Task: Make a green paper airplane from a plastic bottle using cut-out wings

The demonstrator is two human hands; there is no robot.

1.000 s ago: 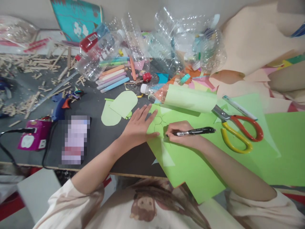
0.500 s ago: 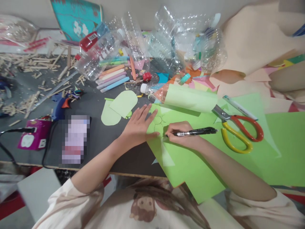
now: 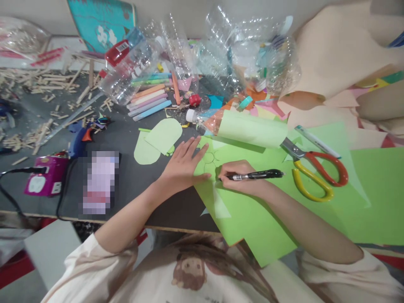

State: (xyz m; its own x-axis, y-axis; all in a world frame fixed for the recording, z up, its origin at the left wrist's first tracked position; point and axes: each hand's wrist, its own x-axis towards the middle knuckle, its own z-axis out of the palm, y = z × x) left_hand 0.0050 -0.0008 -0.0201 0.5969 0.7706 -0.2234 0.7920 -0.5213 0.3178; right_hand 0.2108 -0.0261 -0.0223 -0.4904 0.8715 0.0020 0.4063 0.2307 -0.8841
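Note:
My right hand (image 3: pixel 235 176) is closed round a black pen (image 3: pixel 260 174), its tip down at the bright green paper (image 3: pixel 252 214). Thin curved outlines are drawn on the paper between my hands. My left hand (image 3: pixel 186 164) lies flat with fingers spread, partly on the paper's left edge and partly on the dark table. Just beyond my left fingers are two pale green rounded cutouts (image 3: pixel 164 136), one overlapping the other. A plastic bottle wrapped in pale green paper (image 3: pixel 252 128) lies on its side past the drawing. Scissors (image 3: pixel 312 168) with red and yellow handles rest to the right.
Clear plastic bottles (image 3: pixel 217 54) pile up at the back, beside coloured sticks (image 3: pixel 150 103). Wooden sticks (image 3: pixel 31 92) litter the left, near a blue glue gun (image 3: pixel 77 141). A phone (image 3: pixel 100 183) and a purple box with a cord (image 3: pixel 46 176) lie near the front edge.
The pen's upper end has shifted slightly left and tilted a little, its tip staying near the same spot on the paper. My left hand stays in place.

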